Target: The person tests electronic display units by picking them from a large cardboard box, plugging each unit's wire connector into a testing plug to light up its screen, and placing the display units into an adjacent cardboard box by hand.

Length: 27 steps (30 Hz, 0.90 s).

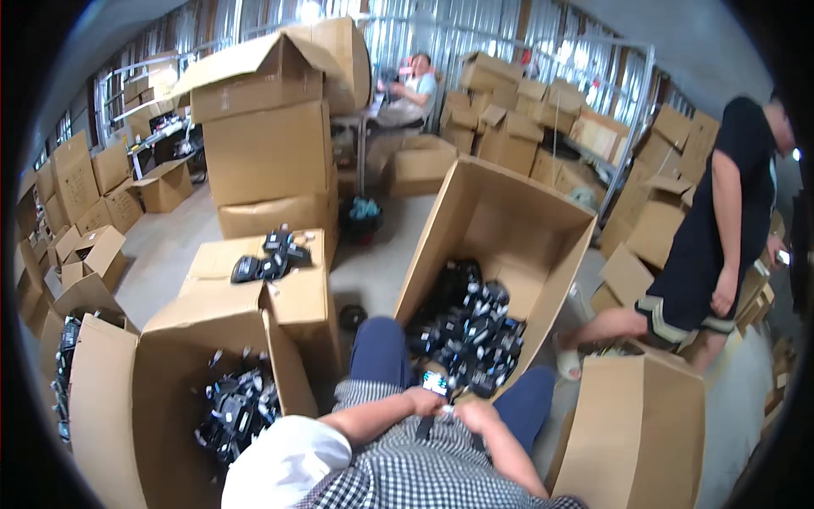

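Note:
Both my hands meet in front of my lap, over a black-and-white checked apron (424,471). My left hand (424,401) is closed beside a small lit screen (434,383); whether it grips that device is unclear. My right hand (475,414) is closed close by, and a small white piece (447,410) shows between the two hands. Just beyond them, a tilted open carton (543,246) holds a heap of black plastic parts (475,335) with white ends. At my left, another open carton (170,382) contains similar black parts (239,407).
A closed carton (203,259) carries a few black parts (271,254). Behind it rises a carton stack (267,161). A carton (632,424) stands at my right. One person (712,220) is at the right; another person (411,97) sits at the back.

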### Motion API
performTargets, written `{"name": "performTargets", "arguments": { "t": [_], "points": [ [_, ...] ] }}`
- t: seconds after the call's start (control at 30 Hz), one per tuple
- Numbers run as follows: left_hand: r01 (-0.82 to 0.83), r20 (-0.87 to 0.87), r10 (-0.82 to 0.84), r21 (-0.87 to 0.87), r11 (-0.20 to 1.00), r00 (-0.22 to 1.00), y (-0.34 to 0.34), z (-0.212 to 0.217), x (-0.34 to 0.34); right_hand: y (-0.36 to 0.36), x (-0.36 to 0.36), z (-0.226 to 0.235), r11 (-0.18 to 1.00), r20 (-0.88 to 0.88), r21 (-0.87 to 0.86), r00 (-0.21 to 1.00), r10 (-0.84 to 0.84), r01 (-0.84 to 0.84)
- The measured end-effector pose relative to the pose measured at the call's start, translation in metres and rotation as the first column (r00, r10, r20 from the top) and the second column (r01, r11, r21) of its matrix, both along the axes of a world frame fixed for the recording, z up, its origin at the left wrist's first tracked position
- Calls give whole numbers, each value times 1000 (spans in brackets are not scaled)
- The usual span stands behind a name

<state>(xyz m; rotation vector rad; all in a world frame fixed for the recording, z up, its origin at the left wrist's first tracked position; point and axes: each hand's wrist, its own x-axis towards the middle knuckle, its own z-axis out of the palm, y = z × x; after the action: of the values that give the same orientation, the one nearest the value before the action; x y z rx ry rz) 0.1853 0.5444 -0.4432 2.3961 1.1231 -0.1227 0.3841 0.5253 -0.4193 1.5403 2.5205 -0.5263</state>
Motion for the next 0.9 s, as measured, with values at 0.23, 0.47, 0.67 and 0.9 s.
{"name": "performTargets", "arguments": {
  "t": [0.23, 0.47, 0.67, 0.9],
  "points": [
    [133, 43, -132, -26, 991, 990, -44, -27, 8, -56, 10, -19, 997, 43, -16, 996, 82, -82],
    [147, -90, -152, -57, 987, 984, -40, -39, 5, -63, 0, -16, 995, 107, -27, 990, 95, -93],
    [105, -86, -110, -67, 992, 990, -33, -35, 8, -55, 1, -10, 994, 52, -79, 995, 81, -77],
    [85, -88, -92, -85, 993, 992, -18, -32, 13, -25, 8, -23, 990, 94, -70, 987, 130, -124]
  ]
}}
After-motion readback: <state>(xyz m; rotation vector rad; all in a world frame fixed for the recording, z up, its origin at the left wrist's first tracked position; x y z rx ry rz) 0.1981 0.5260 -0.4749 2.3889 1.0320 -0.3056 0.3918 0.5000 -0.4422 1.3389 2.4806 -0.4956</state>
